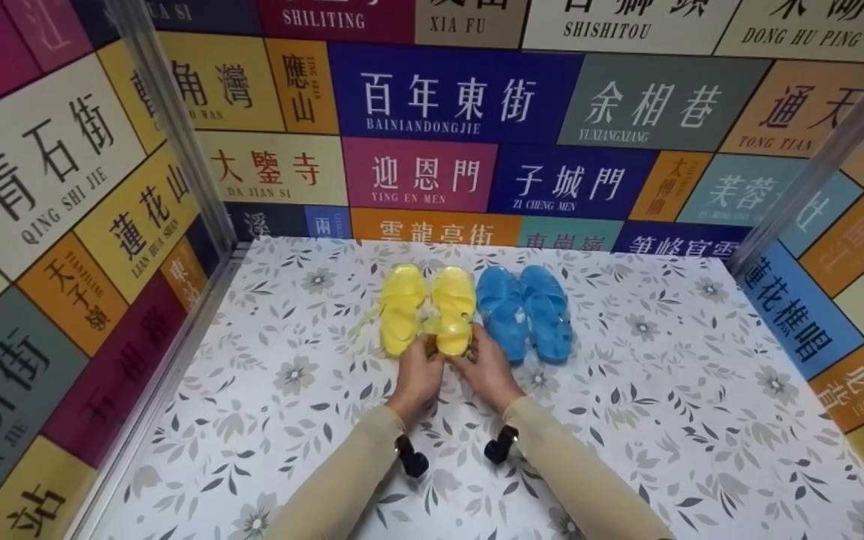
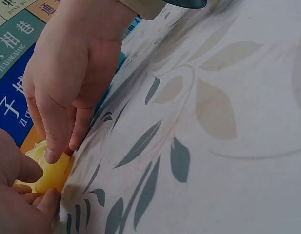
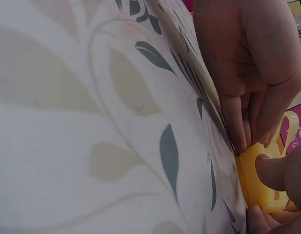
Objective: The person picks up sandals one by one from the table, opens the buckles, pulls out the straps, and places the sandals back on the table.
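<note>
Two yellow sandals stand side by side in the head view, toes toward the back wall. My left hand (image 1: 418,379) and right hand (image 1: 487,369) meet at the heel of the right-hand yellow sandal (image 1: 452,292), one on each side. In the right wrist view, the right thumb (image 3: 272,171) lies on the yellow heel (image 3: 262,192) with fingers curled at its lower edge. The left thumb (image 2: 29,168) and fingers close on the heel in the left wrist view. The left-hand yellow sandal (image 1: 402,296) lies just beyond the left hand, its strap end sticking out leftward.
A pair of blue sandals (image 1: 503,300) stands right beside the yellow pair, close to the right hand. All lie on a white tabletop (image 1: 672,390) with a grey leaf pattern. Printed sign walls (image 1: 447,97) enclose the back and sides, with a metal post (image 1: 177,127) at the left corner.
</note>
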`<state>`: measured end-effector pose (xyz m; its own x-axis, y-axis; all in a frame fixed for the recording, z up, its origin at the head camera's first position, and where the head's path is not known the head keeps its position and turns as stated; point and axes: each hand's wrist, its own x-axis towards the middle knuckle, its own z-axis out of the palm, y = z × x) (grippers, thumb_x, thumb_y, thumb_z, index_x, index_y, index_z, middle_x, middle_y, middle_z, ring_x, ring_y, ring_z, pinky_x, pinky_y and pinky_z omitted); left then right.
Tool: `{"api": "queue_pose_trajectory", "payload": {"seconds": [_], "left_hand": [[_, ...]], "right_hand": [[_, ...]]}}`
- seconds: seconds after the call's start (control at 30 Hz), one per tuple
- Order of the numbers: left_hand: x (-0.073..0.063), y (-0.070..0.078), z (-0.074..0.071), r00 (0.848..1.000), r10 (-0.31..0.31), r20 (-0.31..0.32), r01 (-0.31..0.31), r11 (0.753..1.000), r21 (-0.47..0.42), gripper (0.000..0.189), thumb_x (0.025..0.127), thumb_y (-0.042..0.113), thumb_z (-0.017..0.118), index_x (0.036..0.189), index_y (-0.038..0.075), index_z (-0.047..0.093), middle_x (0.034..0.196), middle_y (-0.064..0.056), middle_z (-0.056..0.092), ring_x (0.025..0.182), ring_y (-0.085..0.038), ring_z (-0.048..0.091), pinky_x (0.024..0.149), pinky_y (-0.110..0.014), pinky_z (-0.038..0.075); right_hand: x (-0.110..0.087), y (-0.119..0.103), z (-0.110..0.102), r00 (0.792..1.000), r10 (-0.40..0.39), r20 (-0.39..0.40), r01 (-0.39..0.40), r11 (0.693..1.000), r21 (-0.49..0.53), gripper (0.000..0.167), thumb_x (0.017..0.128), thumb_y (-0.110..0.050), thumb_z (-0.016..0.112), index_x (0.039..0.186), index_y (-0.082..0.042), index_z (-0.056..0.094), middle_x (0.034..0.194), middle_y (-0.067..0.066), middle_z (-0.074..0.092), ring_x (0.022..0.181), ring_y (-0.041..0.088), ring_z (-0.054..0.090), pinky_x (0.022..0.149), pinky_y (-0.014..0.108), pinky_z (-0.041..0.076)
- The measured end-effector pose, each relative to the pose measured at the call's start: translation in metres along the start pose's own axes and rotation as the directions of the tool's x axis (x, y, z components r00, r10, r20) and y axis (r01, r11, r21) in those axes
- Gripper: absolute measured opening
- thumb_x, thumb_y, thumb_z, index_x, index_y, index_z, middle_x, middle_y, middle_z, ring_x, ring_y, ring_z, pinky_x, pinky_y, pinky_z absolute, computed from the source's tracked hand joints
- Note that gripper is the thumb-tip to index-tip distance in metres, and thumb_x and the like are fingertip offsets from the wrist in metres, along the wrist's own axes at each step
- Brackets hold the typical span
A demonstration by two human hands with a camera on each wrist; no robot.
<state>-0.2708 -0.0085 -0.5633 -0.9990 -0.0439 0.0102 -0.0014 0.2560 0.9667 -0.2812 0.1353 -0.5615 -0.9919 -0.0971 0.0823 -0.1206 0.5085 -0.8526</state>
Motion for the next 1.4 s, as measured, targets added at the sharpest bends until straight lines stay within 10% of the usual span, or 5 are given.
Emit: {"api": "queue_pose_trajectory", "payload": {"seconds": [0.27, 0.53, 1.4], "left_hand": [[0.001, -0.005, 0.0, 0.998, 0.034, -0.053, -0.039, 0.995, -0.089, 0.049, 0.094, -0.015, 0.057, 0.143, -0.009, 0.055, 0.13, -0.026, 0.068, 0.125, -0.036, 0.065, 0.106, -0.04, 0.054], [0.002, -0.001, -0.001, 1.0, 0.026, -0.002, -0.026, 0.993, -0.112, 0.057, 0.093, -0.014, 0.063, 0.149, -0.004, 0.051, 0.135, -0.025, 0.066, 0.124, -0.035, 0.066, 0.104, -0.037, 0.055], [-0.007, -0.003, -0.013, 0.995, 0.053, 0.088, -0.052, 0.999, -0.007, 0.069, 0.085, -0.013, 0.07, 0.149, -0.007, 0.048, 0.112, -0.019, 0.074, 0.101, -0.024, 0.072, 0.088, -0.034, 0.06]], "right_hand": [[-0.001, -0.002, 0.002, 0.999, -0.044, -0.028, 0.044, 0.999, -0.008, 0.054, 0.095, -0.007, 0.078, 0.142, -0.001, 0.053, 0.128, 0.017, 0.067, 0.118, 0.029, 0.066, 0.097, 0.044, 0.056], [-0.002, -0.004, 0.0, 1.0, -0.01, -0.028, 0.01, 1.0, -0.009, 0.081, 0.093, -0.002, 0.077, 0.159, 0.008, 0.031, 0.138, 0.023, 0.061, 0.122, 0.033, 0.065, 0.104, 0.043, 0.055], [-0.013, -0.007, -0.005, 0.997, 0.075, 0.016, -0.075, 0.997, -0.008, 0.093, 0.085, 0.001, 0.084, 0.161, 0.005, 0.03, 0.144, 0.028, 0.056, 0.128, 0.036, 0.062, 0.106, 0.04, 0.054]]}}
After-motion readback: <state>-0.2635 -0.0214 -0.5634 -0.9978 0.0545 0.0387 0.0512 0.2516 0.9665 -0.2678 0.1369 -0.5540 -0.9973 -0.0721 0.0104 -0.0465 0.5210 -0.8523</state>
